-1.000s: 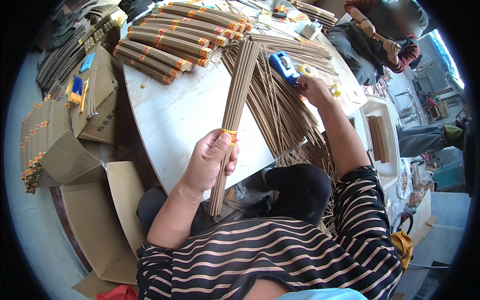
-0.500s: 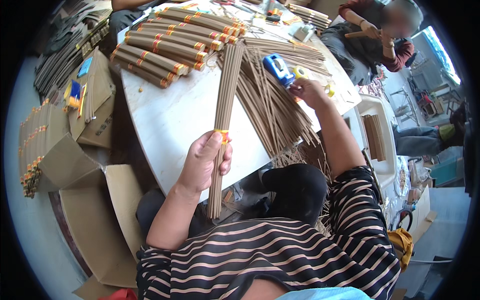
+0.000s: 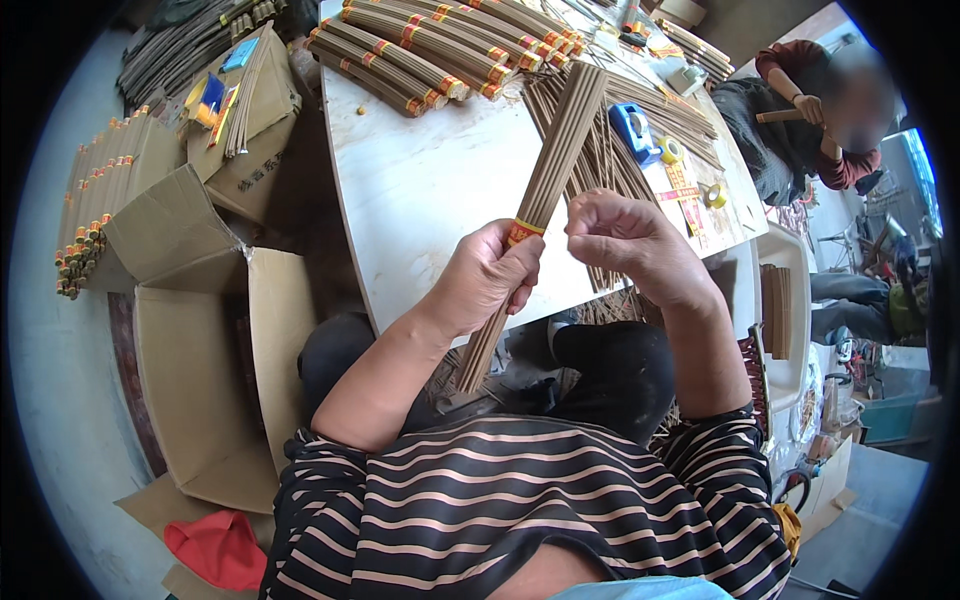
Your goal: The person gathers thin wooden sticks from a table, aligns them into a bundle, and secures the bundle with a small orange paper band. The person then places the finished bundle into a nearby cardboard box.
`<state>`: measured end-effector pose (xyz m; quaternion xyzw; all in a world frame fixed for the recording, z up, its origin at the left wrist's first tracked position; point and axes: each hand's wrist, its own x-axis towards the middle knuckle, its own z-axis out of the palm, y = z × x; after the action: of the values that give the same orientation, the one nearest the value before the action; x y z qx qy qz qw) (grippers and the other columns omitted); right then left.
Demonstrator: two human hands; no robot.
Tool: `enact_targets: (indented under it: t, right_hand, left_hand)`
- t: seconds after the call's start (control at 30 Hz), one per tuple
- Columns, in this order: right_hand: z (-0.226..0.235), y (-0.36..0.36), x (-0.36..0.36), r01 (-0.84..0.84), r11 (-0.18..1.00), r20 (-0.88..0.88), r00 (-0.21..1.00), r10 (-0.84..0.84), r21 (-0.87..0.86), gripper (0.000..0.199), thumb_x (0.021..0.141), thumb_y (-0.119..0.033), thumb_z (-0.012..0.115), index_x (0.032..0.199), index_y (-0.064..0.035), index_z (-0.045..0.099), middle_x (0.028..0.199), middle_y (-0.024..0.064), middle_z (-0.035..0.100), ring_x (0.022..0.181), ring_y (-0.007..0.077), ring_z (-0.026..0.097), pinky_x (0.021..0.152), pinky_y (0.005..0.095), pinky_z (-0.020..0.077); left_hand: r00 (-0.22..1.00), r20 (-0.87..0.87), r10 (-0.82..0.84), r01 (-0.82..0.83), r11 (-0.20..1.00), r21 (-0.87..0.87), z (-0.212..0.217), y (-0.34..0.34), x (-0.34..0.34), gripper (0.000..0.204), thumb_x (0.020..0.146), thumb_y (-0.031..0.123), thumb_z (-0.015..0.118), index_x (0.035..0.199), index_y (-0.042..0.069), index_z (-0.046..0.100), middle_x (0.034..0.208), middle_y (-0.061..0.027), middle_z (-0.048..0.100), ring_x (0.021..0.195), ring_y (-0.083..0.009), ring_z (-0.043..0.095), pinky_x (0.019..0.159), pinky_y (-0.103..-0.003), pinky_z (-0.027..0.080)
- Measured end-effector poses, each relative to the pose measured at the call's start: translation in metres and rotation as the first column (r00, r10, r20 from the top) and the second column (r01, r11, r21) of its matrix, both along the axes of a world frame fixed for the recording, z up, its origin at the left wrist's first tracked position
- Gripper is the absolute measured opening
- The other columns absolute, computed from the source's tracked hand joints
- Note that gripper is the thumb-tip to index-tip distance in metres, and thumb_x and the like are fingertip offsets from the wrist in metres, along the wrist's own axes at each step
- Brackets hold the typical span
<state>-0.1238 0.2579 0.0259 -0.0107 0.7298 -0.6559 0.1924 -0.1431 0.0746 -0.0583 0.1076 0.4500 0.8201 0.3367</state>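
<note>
A bundle of thin brown incense sticks slants up over the near edge of the white table. My left hand is closed around its lower part, right at a red and yellow paper band. Just right of the bundle, my right hand hovers with fingers curled together in a pinch; whatever it holds is too small to make out. Beyond it stands a blue tape dispenser, beside a yellow tape roll. Loose incense sticks lie on the table behind the bundle, partly hidden by my right hand.
Banded incense bundles are stacked on the table's far side. Red and yellow paper strips lie near the dispenser. An open cardboard box stands at left. Across the table, at far right, another person holds sticks.
My right hand has come back from the tape dispenser toward the band on the bundle. My left hand has tilted the bundle to the right, and the whole view has shifted.
</note>
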Motion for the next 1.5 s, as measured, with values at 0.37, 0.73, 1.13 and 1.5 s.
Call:
enact_targets:
  t: [0.37,0.73,1.13,1.5]
  right_hand:
    - [-0.010,-0.020,-0.014,-0.091,0.964,-0.028,0.994,0.101,0.251,0.020,0.082,-0.018,0.066,0.083,0.0007,0.060,0.082,0.0014,0.050,0.076,0.0087,0.049,0.069,0.0244,0.0403]
    - [-0.014,-0.025,-0.017,-0.044,0.953,-0.085,0.994,0.073,0.300,0.020,0.083,-0.017,0.065,0.084,0.0031,0.061,0.081,0.0033,0.052,0.075,0.0092,0.050,0.068,0.0251,0.0421]
    - [-0.021,-0.029,-0.018,0.019,0.851,-0.216,0.970,0.112,0.524,0.022,0.081,-0.017,0.067,0.080,0.0029,0.060,0.076,0.0047,0.051,0.071,0.0112,0.050,0.063,0.0262,0.0414]
    - [-0.004,-0.036,-0.020,-0.013,0.712,-0.096,0.989,0.114,0.703,0.027,0.076,-0.023,0.072,0.078,0.0022,0.063,0.074,0.0077,0.057,0.067,0.0144,0.054,0.058,0.0295,0.0429]
  left_hand:
    - [0.998,-0.066,0.004,-0.011,0.994,-0.106,-0.005,-0.004,-0.003,0.024,0.090,0.018,0.056,0.099,-0.001,0.046,0.070,-0.0010,0.049,0.049,-0.0050,0.046,0.041,-0.019,0.038]
    - [0.997,-0.071,0.019,-0.029,0.988,-0.154,-0.004,-0.004,-0.005,0.022,0.089,0.017,0.056,0.098,-0.001,0.047,0.069,-0.0008,0.050,0.049,-0.0051,0.046,0.041,-0.019,0.040]
    - [0.990,-0.141,0.024,-0.061,0.963,-0.263,-0.005,-0.003,-0.004,0.024,0.089,0.019,0.056,0.096,-0.002,0.048,0.067,-0.0020,0.051,0.051,-0.0060,0.047,0.044,-0.020,0.042]
    - [0.975,-0.222,0.014,-0.100,0.919,-0.381,-0.004,-0.003,-0.001,0.023,0.087,0.017,0.057,0.095,-0.003,0.049,0.070,-0.0039,0.053,0.057,-0.0073,0.049,0.051,-0.023,0.044]
